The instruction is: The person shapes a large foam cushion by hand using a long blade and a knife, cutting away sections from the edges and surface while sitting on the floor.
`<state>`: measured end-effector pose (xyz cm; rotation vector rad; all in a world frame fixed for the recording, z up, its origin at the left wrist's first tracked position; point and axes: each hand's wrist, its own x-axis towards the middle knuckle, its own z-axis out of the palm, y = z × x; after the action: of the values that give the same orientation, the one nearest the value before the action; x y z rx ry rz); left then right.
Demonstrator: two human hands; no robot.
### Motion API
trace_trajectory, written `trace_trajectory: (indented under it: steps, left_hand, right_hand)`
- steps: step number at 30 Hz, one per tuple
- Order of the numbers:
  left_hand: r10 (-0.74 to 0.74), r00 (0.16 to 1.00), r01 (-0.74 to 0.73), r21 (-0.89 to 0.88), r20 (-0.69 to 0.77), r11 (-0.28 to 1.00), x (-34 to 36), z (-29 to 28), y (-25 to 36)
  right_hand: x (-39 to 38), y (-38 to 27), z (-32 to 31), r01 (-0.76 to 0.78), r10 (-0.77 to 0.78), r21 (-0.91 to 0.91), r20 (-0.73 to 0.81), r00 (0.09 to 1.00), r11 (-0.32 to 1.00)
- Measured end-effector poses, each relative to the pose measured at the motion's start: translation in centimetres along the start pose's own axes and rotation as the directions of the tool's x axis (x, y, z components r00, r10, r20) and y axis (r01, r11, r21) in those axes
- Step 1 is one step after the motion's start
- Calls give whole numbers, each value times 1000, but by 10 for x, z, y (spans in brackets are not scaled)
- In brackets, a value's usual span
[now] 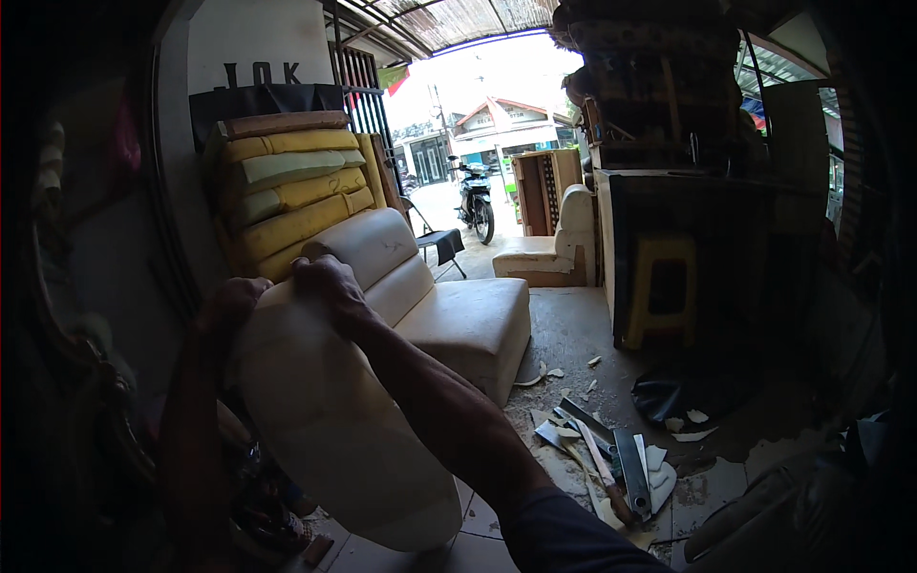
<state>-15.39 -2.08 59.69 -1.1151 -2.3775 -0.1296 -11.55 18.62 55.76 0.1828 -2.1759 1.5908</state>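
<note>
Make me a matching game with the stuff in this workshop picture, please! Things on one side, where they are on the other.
Things:
1. cream cushion
2. yellow stool
3. motorbike
4. foam slabs

Places:
A. stacked against the left wall
B. outside in the sunlight
C. held by both hands
D. beside the dark cabinet on the right

Pairs: 1-C, 2-D, 3-B, 4-A

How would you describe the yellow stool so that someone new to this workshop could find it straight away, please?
Start at the tall dark cabinet on the right side of the workshop, under the high pile of furniture. The yellow plastic stool stands on the concrete floor against its front, right of the cream sofa. It is the only bright yellow thing on that side; the yellow foam cushions are stacked far left.
</note>
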Motion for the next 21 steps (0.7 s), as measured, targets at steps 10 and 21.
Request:
trace_trajectory:
  steps: [10, 21]
  left_hand:
    - [-476, 875, 481, 36, -89, 876, 8, 2, 60]
    - [-500, 863, 496, -61, -75, 866, -25, -3, 35]
  right_hand:
    - [-29, 58, 53, 104, -113, -155, -51, 992, 982]
    - [-82, 57, 72, 35, -50, -91, -176, 983, 995]
